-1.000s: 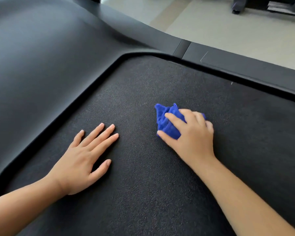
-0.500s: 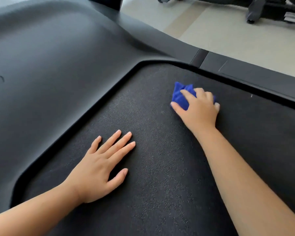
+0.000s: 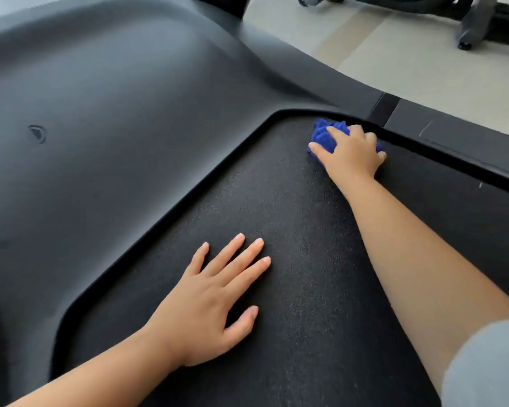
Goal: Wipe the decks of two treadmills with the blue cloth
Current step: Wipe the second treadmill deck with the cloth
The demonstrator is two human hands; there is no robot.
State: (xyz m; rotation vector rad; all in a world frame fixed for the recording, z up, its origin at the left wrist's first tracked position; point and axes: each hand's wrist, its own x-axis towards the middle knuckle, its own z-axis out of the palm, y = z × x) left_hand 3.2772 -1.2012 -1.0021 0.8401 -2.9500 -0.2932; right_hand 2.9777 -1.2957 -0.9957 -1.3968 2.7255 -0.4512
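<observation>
The black textured treadmill deck (image 3: 291, 218) fills the middle of the view. My right hand (image 3: 353, 154) grips the bunched blue cloth (image 3: 323, 135) and presses it onto the deck at its far corner, close to the side rail. Most of the cloth is hidden under my fingers. My left hand (image 3: 215, 301) lies flat on the deck nearer to me, fingers straight and spread, holding nothing.
The smooth dark motor cover (image 3: 115, 113) rises to the left and behind the deck. A dark side rail (image 3: 453, 133) borders the deck on the far right. Beyond it is pale floor (image 3: 423, 69) with the base of another machine (image 3: 470, 27).
My right hand has pushed the blue cloth away from me across the deck, from near its middle to the far corner by the rail. My left hand has stayed flat on the deck.
</observation>
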